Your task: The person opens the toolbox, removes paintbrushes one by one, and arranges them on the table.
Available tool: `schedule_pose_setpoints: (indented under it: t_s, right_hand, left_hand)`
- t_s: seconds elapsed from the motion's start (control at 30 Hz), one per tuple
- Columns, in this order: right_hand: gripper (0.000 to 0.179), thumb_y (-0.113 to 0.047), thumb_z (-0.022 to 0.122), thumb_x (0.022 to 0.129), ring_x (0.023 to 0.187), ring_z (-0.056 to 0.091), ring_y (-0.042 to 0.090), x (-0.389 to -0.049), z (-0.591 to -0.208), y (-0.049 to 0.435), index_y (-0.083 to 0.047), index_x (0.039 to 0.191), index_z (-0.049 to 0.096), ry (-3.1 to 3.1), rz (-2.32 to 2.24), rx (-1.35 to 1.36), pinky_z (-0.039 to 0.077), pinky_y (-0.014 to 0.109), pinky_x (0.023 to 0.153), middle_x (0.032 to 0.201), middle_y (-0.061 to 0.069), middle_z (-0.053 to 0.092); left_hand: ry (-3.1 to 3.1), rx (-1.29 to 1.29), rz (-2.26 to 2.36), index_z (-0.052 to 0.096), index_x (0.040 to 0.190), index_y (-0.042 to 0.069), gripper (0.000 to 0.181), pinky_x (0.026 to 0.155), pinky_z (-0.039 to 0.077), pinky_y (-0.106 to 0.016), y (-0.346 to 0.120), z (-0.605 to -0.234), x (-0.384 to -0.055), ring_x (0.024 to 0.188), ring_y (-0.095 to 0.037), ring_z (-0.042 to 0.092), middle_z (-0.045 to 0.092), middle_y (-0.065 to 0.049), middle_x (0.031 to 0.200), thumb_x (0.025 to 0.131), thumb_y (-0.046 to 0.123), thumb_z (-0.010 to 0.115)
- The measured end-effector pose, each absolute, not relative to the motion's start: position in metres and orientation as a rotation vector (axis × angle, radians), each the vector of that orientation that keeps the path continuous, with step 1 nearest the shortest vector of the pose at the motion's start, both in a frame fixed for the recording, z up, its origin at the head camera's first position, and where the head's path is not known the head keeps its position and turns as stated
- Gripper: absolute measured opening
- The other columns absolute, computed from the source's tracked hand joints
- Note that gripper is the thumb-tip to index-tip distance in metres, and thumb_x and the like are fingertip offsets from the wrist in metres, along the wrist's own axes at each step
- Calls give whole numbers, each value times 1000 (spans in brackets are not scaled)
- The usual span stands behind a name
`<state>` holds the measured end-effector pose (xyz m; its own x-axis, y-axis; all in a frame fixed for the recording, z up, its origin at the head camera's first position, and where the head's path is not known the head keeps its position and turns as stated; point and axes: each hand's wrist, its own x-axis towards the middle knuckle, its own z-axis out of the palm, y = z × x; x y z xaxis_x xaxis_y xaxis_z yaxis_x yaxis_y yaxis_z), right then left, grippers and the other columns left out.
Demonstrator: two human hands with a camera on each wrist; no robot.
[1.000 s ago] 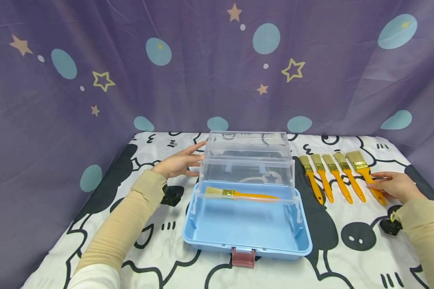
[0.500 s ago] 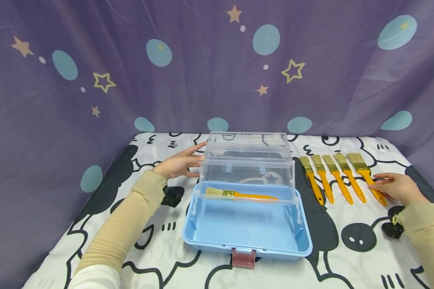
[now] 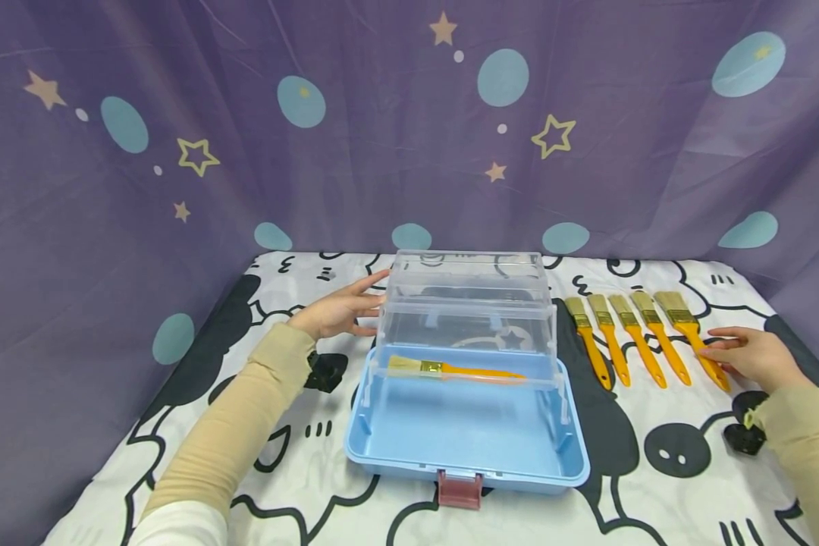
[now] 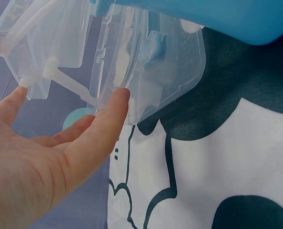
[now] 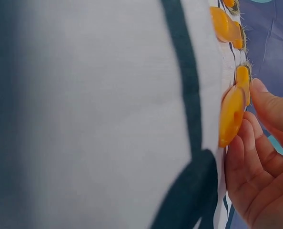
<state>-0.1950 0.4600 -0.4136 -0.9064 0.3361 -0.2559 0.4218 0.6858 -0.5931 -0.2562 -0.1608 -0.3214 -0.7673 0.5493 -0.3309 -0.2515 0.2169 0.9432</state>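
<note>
A blue storage box (image 3: 464,432) with a pink latch stands in the middle of the head view, its clear plastic upper part (image 3: 464,288) raised at the back. Behind that plastic a paintbrush (image 3: 481,371) lies across the box. With fingers spread, my left hand (image 3: 334,312) rests its fingertips at the clear part's left side, by a white hinge arm (image 4: 72,86). At the far right, my right hand (image 3: 757,355) has its fingertips at the orange handle of the widest paintbrush (image 3: 688,326). In the right wrist view thumb and fingers stand apart around this handle (image 5: 232,117).
Several narrower paintbrushes (image 3: 628,326) lie side by side between the box and the widest brush, bristles to the back. A cartoon-print cloth (image 3: 519,516) covers the table. Behind it hangs a purple curtain (image 3: 382,167).
My right hand has shifted very slightly to the right beside the widest paintbrush. The left hand and the box have stayed in place.
</note>
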Motion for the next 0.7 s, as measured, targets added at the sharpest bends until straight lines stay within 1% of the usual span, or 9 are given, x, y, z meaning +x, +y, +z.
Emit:
schedule_pose_setpoints:
  t_s: [0.1, 0.3, 0.5, 0.7]
  right_hand:
    - [73, -26, 76, 82, 69, 57, 16, -195, -414, 461, 11, 134, 40, 2777, -1031, 609, 48, 26, 56, 77, 0, 65]
    - [72, -26, 73, 85, 68, 58, 16, -191, -412, 459, 12, 134, 38, 2790, -1055, 569, 49, 25, 56, 85, 9, 66]
    - [70, -26, 71, 86, 67, 58, 14, -187, -407, 455, 13, 135, 38, 2773, -1119, 549, 48, 21, 54, 83, 4, 66]
    - [70, -28, 68, 88, 68, 59, 12, -185, -404, 451, 13, 136, 37, 2771, -1142, 528, 48, 20, 54, 91, 13, 67]
  left_hand:
    - [1859, 264, 1621, 6, 152, 37, 68, 107, 29, -58, -161, -321, -256, 141, -37, 25, 26, -11, 154, 100, 22, 48]
    - [1857, 260, 1616, 4, 153, 36, 70, 108, 28, -59, -160, -320, -255, 141, -38, 23, 24, -12, 155, 100, 23, 48]
    - [1853, 250, 1620, 5, 152, 37, 70, 108, 28, -60, -160, -319, -255, 141, -37, 24, 24, -11, 155, 100, 23, 49]
    - [1851, 274, 1620, 4, 153, 35, 70, 108, 28, -59, -160, -319, -255, 141, -39, 23, 24, -13, 155, 100, 23, 48]
